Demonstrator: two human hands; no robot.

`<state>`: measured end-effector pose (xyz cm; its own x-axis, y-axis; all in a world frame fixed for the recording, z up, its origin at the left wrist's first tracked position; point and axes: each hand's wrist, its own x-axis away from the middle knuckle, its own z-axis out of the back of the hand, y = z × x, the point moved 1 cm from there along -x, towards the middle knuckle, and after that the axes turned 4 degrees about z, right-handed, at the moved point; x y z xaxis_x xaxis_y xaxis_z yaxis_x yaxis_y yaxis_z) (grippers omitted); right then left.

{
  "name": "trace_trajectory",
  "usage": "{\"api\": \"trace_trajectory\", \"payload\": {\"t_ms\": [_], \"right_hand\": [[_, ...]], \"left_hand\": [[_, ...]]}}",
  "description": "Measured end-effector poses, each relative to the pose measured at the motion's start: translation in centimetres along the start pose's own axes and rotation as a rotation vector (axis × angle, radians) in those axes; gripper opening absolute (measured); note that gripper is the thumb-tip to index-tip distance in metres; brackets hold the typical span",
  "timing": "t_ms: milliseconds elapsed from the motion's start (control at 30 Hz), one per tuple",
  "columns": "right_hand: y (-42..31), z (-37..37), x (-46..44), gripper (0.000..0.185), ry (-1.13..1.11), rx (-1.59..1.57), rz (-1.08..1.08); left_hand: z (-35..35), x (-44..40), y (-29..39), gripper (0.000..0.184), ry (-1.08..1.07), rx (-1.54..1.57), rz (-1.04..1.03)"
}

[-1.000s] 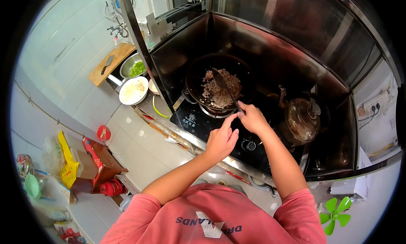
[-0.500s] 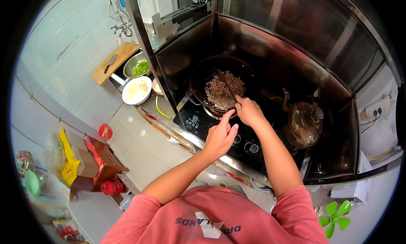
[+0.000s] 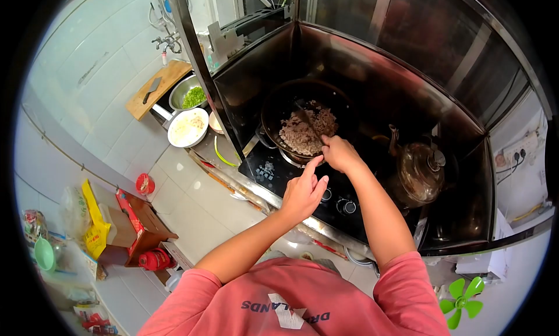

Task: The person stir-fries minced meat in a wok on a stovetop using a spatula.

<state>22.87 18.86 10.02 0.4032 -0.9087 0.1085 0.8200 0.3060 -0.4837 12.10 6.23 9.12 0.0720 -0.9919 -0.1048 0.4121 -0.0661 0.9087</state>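
My right hand (image 3: 341, 154) is closed around the handle of a dark spatula (image 3: 311, 124). The blade end is blurred and lies in the browned minced meat (image 3: 301, 137). That meat is heaped in the near part of a black wok (image 3: 336, 97) on the stove. My left hand (image 3: 304, 191) is in front of the wok, holding nothing I can see. Its index finger stretches toward the near rim and the thumb stands apart; whether the fingertip touches the rim I cannot tell.
A glass-like kettle (image 3: 420, 176) stands right of the wok, beyond the stove knobs (image 3: 346, 206). Left of the metal post are a white pan (image 3: 187, 128), a bowl of chopped greens (image 3: 194, 95), and a cutting board (image 3: 169, 75) with a cleaver (image 3: 152, 89). A green fan (image 3: 461, 301) is lower right.
The spatula has shifted slightly in the wok, and the meat is spread differently, with more of it toward the near left. My right hand moved a little left and down; my left hand barely moved.
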Motion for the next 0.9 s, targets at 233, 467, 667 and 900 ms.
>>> {"api": "trace_trajectory", "payload": {"t_ms": [233,467,667,900], "right_hand": [[-0.2,1.4,2.2,0.043,-0.065,0.021,0.06],[-1.2,0.9,1.7,0.041,-0.049,0.088,-0.048],[0.2,2.6,3.7,0.043,-0.013,-0.057,0.029],[2.0,1.0,3.5,0.043,0.012,0.009,-0.011]], "left_hand": [[0.3,0.2,-0.1,0.048,0.017,0.033,-0.011],[0.1,0.5,0.1,0.048,0.004,0.019,-0.023],[0.1,0.5,-0.4,0.047,0.026,0.036,-0.014],[-0.2,0.5,-0.3,0.047,0.018,0.045,-0.033]]}}
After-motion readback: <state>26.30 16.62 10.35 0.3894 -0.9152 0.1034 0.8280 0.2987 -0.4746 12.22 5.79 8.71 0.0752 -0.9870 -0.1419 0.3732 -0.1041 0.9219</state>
